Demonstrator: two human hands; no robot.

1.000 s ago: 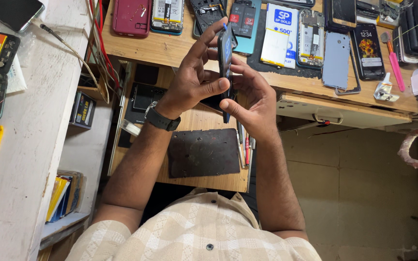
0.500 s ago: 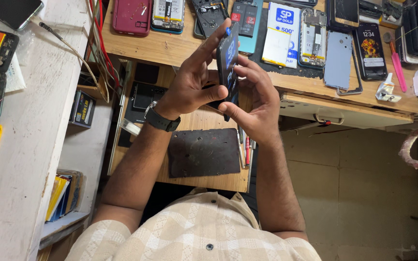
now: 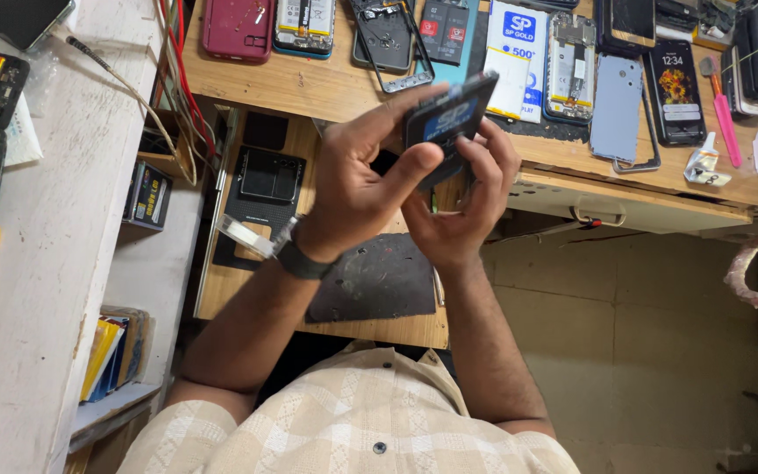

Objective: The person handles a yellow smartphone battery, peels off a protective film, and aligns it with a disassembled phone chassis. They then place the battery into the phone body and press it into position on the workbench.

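— Hands first: what do we see them doing?

— We see our left hand [image 3: 357,180] and right hand [image 3: 467,206] raised together over the wooden bench, both closed on a flat, dark rectangular phone with a blue panel on its face [image 3: 449,118]. The left thumb [image 3: 414,167] presses along its lower edge with the index finger stretched over the top; the right fingers [image 3: 489,162] curl snugly around the other side. Neither hand is spread wide.

— And where does the phone sit?

— We hold it tilted in the air, just above the front edge of the pale wooden worktop [image 3: 309,88], clear of everything lying there.

— What do we notice about textures nearby?

— Below our wrists lies a dark, scuffed rubbery mat [image 3: 370,281], matte and speckled. A black band of a wristwatch [image 3: 300,259] wraps the left wrist. On the worktop we see a glossy maroon phone case [image 3: 239,31], a thin black open phone frame [image 3: 388,39], a smooth grey-blue back cover [image 3: 618,105] and a slim pink-handled tool [image 3: 723,123]. A white box with blue print [image 3: 515,57] lies flat behind the phone.

— And to the left?

— We see a rough, chipped white painted ledge [image 3: 54,246], with red wires [image 3: 177,70] hanging beside it.
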